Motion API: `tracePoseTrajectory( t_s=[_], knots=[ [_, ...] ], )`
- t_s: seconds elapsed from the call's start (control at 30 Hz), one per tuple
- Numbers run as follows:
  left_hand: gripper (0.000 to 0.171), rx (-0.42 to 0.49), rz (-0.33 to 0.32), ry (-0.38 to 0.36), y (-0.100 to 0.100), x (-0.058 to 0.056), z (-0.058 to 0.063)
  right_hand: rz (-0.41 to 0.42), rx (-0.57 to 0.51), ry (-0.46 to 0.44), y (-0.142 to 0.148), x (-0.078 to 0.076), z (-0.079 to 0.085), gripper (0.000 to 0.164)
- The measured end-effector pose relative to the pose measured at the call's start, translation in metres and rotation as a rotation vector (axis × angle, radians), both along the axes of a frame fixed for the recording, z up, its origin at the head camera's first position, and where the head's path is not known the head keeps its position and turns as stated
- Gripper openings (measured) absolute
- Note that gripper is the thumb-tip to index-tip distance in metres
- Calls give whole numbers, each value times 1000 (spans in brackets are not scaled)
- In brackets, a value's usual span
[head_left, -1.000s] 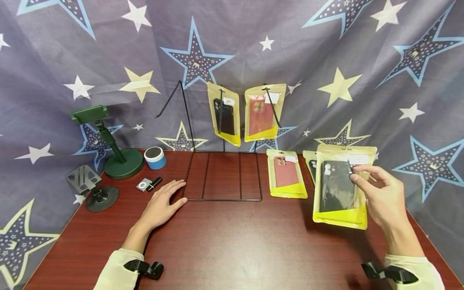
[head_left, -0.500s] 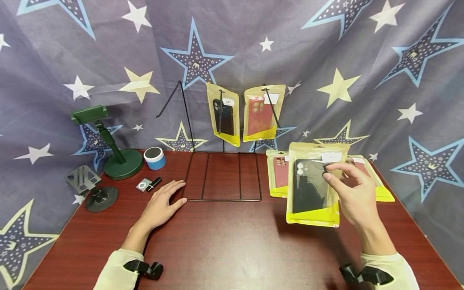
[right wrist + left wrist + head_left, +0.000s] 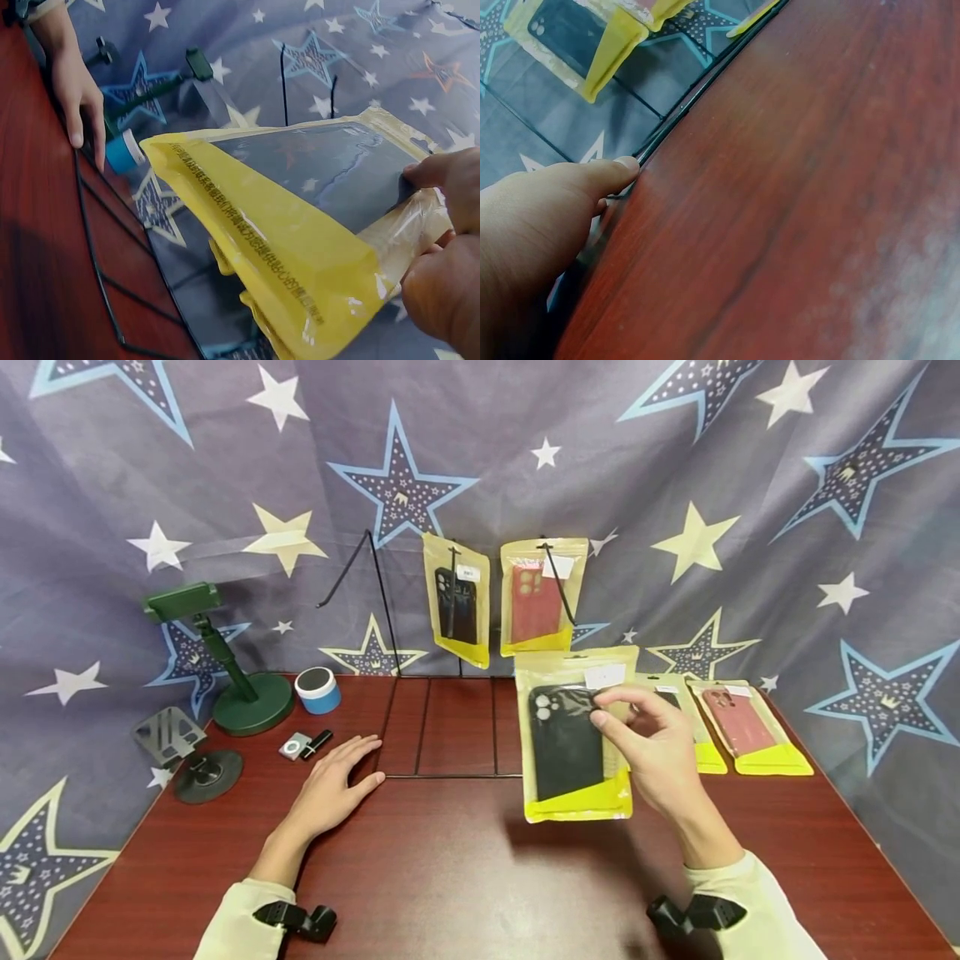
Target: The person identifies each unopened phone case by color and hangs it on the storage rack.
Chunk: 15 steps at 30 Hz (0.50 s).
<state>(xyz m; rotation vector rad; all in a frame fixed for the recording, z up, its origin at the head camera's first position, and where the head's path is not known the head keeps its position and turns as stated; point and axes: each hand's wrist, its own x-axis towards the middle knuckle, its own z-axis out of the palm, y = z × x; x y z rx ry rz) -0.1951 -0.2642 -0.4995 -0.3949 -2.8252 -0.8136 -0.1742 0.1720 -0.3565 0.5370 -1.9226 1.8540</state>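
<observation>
In the head view my right hand (image 3: 660,756) pinches the right side of a clear-front pouch (image 3: 566,756) with a black phone case inside. The pouch is held upright above the table, right of a black wire display rack (image 3: 450,776). My left hand (image 3: 330,793) lies on the table with relaxed fingers, its thumb and fingertips touching the rack's left base wire; the left wrist view shows the thumb (image 3: 607,176) on that wire. From the rack's hooks hang a black phone case pouch (image 3: 468,610) and a pink phone case pouch (image 3: 525,610). The left hook (image 3: 345,568) is bare.
At right on the table lie a pink phone case pouch (image 3: 746,718) and another pouch (image 3: 708,743), partly hidden by my hand. On the left stand a green phone stand (image 3: 251,702), a smaller black stand (image 3: 208,777), a blue-and-white jar (image 3: 318,693) and a small silver player (image 3: 294,745).
My right hand has carried the black phone case pouch leftward from the right side toward the rack. It now covers the pink pouch lying nearest the rack. My left hand stays put.
</observation>
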Motion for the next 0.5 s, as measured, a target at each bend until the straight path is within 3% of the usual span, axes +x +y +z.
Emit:
tracePoseTrajectory(
  t_s=[0.23,0.5],
  knots=[
    [58,0,-2,-5,-1,-1,-1,34,62,57,-28,-7,6,20],
    [58,1,1,-6,-2,-1,-1,45,59,69,-56,-13,11,22]
  ],
)
